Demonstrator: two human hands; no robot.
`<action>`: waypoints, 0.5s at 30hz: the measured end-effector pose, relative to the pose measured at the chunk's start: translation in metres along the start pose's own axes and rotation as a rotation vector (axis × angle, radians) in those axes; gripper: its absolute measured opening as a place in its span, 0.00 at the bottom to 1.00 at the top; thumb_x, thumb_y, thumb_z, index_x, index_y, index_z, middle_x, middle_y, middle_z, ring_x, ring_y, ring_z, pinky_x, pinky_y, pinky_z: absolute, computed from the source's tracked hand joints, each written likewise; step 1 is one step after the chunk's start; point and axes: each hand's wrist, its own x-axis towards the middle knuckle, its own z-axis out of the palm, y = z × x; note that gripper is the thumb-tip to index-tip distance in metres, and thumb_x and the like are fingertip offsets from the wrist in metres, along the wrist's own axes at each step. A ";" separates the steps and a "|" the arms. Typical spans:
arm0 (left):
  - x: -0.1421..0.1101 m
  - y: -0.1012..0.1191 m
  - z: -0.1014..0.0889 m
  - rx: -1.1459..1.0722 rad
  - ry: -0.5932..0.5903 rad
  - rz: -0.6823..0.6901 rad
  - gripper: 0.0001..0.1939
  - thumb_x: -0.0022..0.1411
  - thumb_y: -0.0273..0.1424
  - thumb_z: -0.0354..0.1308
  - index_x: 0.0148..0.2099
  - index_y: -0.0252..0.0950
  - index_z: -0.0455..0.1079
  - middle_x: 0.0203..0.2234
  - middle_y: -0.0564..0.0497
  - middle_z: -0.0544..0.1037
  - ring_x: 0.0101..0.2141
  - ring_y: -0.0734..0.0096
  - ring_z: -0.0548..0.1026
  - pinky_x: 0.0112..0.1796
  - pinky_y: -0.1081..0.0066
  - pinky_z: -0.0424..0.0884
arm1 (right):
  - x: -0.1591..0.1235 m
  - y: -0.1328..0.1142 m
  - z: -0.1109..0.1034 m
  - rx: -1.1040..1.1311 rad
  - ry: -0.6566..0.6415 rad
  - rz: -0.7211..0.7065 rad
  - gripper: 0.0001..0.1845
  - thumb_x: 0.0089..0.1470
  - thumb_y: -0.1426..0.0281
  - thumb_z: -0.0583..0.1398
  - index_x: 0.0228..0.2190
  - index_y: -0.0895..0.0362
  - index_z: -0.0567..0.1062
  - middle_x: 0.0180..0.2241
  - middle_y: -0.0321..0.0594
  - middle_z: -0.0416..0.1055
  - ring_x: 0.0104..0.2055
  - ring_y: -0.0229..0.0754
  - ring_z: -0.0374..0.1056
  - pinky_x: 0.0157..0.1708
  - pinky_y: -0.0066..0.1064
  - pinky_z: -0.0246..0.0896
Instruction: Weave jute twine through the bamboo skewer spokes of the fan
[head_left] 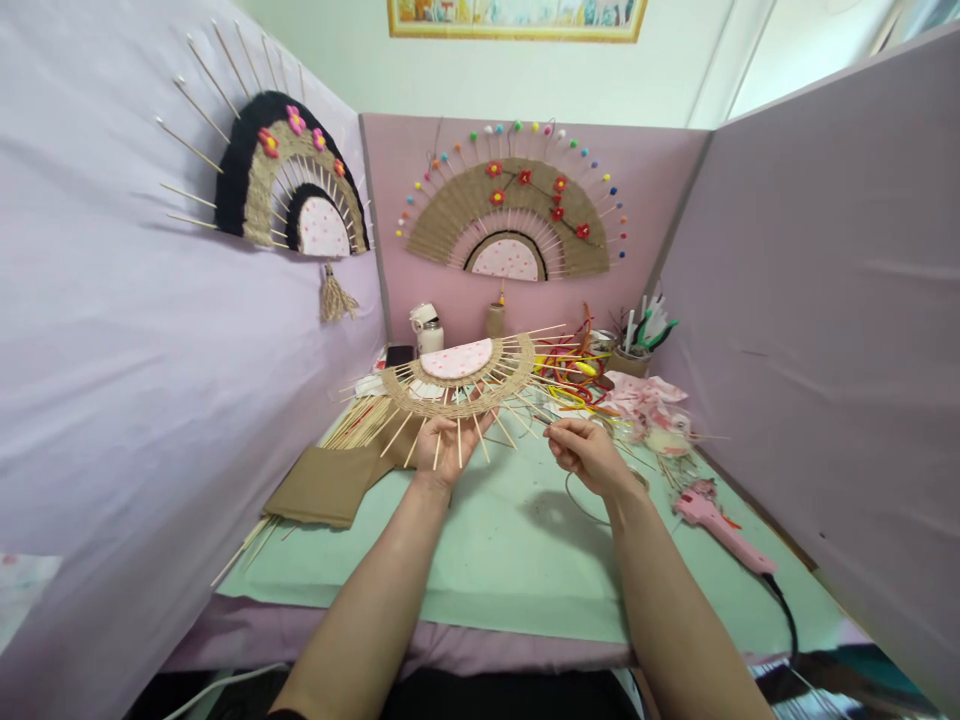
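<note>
My left hand (452, 438) supports a half-round fan (469, 408) from below, with its fingers around the underside. Thin wooden sticks radiate from the fan, and tan twine is woven between them in a band. A pink dotted half-circle (456, 359) covers the fan's centre. To the right of the fan, my right hand (589, 452) is closed in a pinch at the end of a strand of twine (574, 495). A loop of that twine hangs below the right hand toward the table. The fingertips partly hide where the strand is gripped.
A pink glue gun (724, 530) lies at the right with its black cord. Brown folded cloth (322, 487) and loose sticks (360, 425) lie at the left. Coloured pipe cleaners (577, 375) are at the back right. Finished fans hang on the left panel (255, 170) and back panel (450, 215).
</note>
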 end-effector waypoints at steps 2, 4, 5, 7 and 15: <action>0.000 -0.001 0.000 0.003 -0.008 0.013 0.35 0.41 0.17 0.44 0.54 0.36 0.64 0.49 0.44 0.72 0.54 0.56 0.65 0.54 0.45 0.55 | 0.000 -0.001 0.004 0.038 0.031 -0.003 0.13 0.39 0.63 0.67 0.23 0.60 0.74 0.15 0.32 0.63 0.13 0.26 0.49 0.13 0.22 0.36; 0.001 -0.002 0.000 0.009 -0.006 0.026 0.34 0.42 0.17 0.44 0.54 0.36 0.64 0.49 0.45 0.72 0.53 0.56 0.65 0.55 0.45 0.55 | 0.001 -0.002 0.006 0.054 0.050 0.001 0.13 0.37 0.63 0.67 0.22 0.60 0.74 0.15 0.32 0.64 0.13 0.26 0.50 0.12 0.22 0.38; 0.001 -0.002 0.000 0.015 0.002 0.031 0.34 0.42 0.17 0.44 0.54 0.36 0.64 0.48 0.45 0.72 0.53 0.57 0.66 0.55 0.44 0.55 | 0.001 -0.002 0.007 0.059 0.055 0.002 0.13 0.37 0.63 0.67 0.22 0.60 0.74 0.15 0.32 0.64 0.13 0.26 0.50 0.12 0.21 0.38; 0.001 -0.002 0.000 0.025 0.024 0.039 0.35 0.42 0.16 0.44 0.55 0.37 0.64 0.48 0.45 0.73 0.53 0.57 0.66 0.55 0.44 0.55 | 0.001 -0.002 0.007 0.073 0.060 0.002 0.14 0.37 0.63 0.67 0.22 0.60 0.74 0.15 0.33 0.64 0.13 0.26 0.50 0.11 0.21 0.37; 0.002 -0.002 -0.002 0.045 0.042 0.028 0.35 0.41 0.16 0.45 0.53 0.37 0.65 0.47 0.46 0.73 0.52 0.57 0.67 0.54 0.46 0.57 | 0.003 -0.004 0.002 0.174 0.093 -0.027 0.13 0.36 0.65 0.68 0.24 0.60 0.75 0.17 0.32 0.65 0.14 0.24 0.51 0.11 0.18 0.41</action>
